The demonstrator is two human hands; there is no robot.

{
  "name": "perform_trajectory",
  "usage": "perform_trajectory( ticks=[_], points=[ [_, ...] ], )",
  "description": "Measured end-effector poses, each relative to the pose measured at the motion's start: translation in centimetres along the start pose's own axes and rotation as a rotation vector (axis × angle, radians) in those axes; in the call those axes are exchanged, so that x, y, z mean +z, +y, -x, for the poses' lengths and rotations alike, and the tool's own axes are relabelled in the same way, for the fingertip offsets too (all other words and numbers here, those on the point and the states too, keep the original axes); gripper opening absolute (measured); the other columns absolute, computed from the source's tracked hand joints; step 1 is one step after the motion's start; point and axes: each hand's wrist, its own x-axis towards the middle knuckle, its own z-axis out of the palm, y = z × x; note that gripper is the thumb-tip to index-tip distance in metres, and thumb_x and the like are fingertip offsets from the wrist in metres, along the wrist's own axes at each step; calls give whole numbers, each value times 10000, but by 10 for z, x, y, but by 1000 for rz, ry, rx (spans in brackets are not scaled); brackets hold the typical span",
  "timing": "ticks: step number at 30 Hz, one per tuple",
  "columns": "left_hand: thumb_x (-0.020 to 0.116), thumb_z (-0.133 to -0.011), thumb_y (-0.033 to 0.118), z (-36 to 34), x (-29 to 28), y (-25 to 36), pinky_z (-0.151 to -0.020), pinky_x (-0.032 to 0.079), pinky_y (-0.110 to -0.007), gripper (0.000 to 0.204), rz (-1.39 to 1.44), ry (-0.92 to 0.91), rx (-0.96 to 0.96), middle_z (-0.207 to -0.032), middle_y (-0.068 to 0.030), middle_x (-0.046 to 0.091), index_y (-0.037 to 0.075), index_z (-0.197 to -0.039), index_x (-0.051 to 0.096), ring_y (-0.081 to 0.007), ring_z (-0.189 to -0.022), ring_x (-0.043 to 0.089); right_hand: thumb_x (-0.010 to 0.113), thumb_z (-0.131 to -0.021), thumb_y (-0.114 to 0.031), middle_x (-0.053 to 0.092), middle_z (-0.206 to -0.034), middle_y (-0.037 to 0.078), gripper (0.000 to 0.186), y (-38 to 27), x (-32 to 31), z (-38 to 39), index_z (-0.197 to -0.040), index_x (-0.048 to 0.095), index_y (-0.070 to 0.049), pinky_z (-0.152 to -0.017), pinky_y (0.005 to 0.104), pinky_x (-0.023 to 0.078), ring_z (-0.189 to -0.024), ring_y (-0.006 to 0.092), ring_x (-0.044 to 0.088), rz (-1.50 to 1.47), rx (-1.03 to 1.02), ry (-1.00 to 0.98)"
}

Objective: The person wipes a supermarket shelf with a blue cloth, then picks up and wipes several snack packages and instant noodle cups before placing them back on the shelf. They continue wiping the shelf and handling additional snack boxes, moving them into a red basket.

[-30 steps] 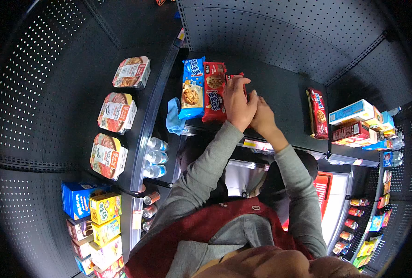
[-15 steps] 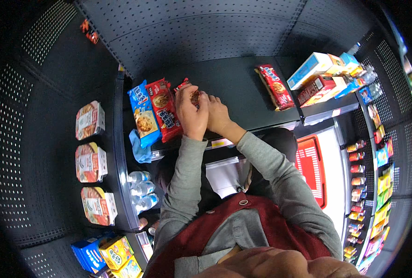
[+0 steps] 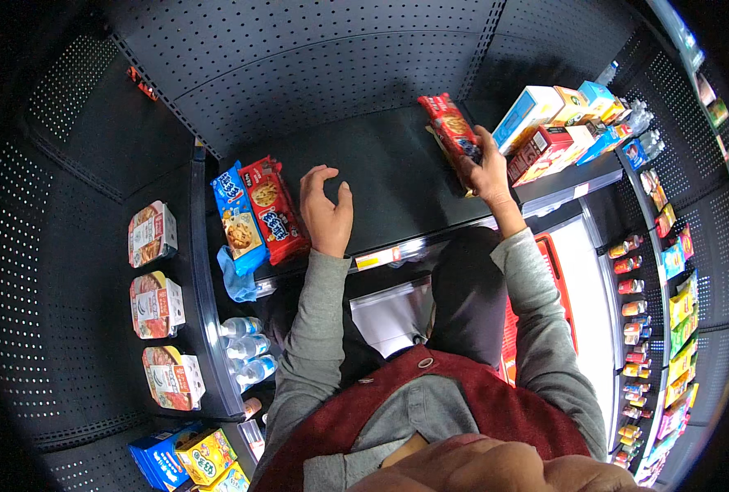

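Observation:
My right hand (image 3: 489,174) grips a red cookie pack (image 3: 449,121) at the right end of the dark shelf (image 3: 372,176), above another pack that is mostly hidden beneath it. My left hand (image 3: 327,215) hovers empty at the middle-left of the shelf, its fingers loosely curled and apart. Beside it lie a red cookie pack (image 3: 274,209) and a blue cookie pack (image 3: 235,215) side by side, with a blue cloth (image 3: 237,279) at their near end on the shelf edge.
Food trays (image 3: 151,234) and water bottles (image 3: 249,348) line the left side, with boxes (image 3: 208,455) lower down. Colourful cartons (image 3: 537,115) stand on the adjoining right shelf. A red basket (image 3: 545,271) lies below, near shelves of small bottles and snacks (image 3: 676,312).
Both hands were together on a red pack at the left. My right hand has carried that pack rightward over the pack lying there; my left hand has let go and is empty.

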Motion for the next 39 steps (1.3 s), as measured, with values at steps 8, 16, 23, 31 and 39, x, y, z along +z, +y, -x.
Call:
perform_trajectory(
  ticks=[8,16,23,31,39],
  points=[
    [715,-839,26,1,4,-4,-940,495,-421,253,-25,-36,11,-1224,-119,633,55,-1081,647,-298,-1154,610,740,-804,-251,623,-1228,267,763,40,7,8,-1459,415,-30,-1011,507,469,-1148,461,580,319,96,-43],
    [705,-855,33,2,4,-4,-902,505,-407,249,-8,-45,-5,-1248,-102,634,69,-1097,655,-287,-1158,613,736,-787,-229,619,-1209,250,771,42,10,12,-1461,413,-40,-996,508,468,-1149,438,577,302,4,7],
    [714,-810,-13,1,3,2,-992,485,-411,257,11,-37,7,-1161,-141,625,35,-1045,621,-313,-1126,612,773,-782,-348,629,-1190,224,860,34,14,12,-1489,381,-55,-947,510,489,-1147,401,596,489,-20,-15],
    [716,-802,-4,1,3,0,-971,489,-417,252,31,-13,23,-1140,-151,636,32,-1034,624,-328,-1110,616,732,-828,-558,678,-1114,210,932,24,14,-3,-1501,356,-33,-822,514,562,-966,398,700,626,128,-175],
    [712,-846,21,2,1,-4,-902,506,-385,263,-5,-5,46,-1228,-98,641,67,-1099,656,-279,-1135,622,762,-809,-451,659,-1164,273,924,11,19,-11,-1502,338,-9,-837,503,575,-976,426,707,668,250,-240]
  ],
)
